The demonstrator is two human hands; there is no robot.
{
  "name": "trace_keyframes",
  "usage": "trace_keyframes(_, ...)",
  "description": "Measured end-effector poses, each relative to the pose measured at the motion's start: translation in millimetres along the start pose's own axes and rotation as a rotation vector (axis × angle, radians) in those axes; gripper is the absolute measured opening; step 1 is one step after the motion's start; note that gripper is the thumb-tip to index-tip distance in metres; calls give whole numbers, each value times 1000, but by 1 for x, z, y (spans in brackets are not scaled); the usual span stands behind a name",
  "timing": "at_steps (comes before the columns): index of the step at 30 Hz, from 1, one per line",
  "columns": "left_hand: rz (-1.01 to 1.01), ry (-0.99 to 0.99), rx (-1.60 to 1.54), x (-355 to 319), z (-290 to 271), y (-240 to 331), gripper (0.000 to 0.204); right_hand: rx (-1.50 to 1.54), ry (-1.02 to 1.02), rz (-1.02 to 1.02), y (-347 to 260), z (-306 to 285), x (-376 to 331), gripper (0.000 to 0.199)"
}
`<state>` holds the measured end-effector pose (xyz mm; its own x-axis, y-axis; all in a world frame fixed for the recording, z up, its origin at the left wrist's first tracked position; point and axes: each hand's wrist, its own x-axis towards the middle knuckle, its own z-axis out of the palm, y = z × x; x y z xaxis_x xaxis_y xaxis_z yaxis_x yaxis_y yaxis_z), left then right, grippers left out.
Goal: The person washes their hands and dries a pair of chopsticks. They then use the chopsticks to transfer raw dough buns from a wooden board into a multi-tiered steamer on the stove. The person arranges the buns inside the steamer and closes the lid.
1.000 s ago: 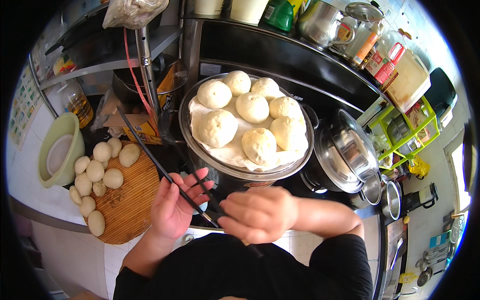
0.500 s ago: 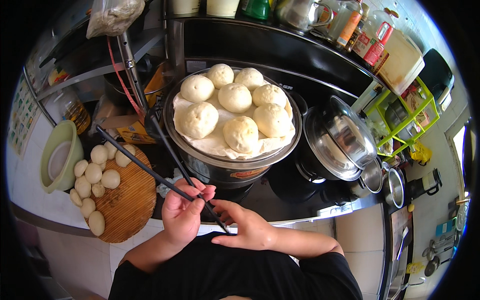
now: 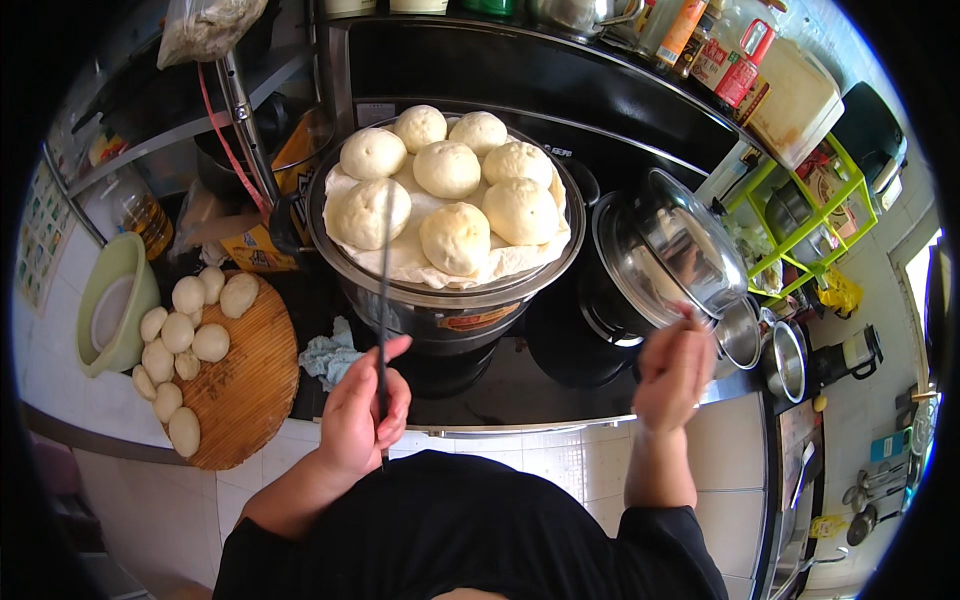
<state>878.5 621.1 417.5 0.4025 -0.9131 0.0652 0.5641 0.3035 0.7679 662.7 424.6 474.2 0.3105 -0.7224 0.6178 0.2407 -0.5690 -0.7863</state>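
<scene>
Seven buns [image 3: 447,168] in steamer pot [image 3: 440,300], left hand [image 3: 360,415] gripping chopsticks [image 3: 384,290]

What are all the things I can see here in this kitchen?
Steamed buns: seven, pale cream, on white cloth in the steamer.
Steamer pot: one, silver, on the black stove.
Dough balls: about eleven, cream, on the wooden board's left part.
Wooden board: one, round, brown, counter left.
Green bowl: one, far left.
Blue cloth: one, beside the steamer.
Steel lid: one, silver, tilted on the right pot.
Chopsticks: dark, in the left hand.
Left hand: gripping the chopsticks.
Right hand: raised near the lid.
</scene>
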Motion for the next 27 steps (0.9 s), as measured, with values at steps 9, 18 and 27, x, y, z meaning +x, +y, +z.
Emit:
trace_keyframes(9,2,-134,-70,-3,9,-13,39,397,58,-180,29,-51,-4,15)
trace_keyframes(18,-109,-105,-91,10,27,-19,38,-400,-216,-105,47,-47,14,24)
trace_keyframes(27,16,-88,44,14,24,-27,23,-659,-480,250,52,-17,11,18)
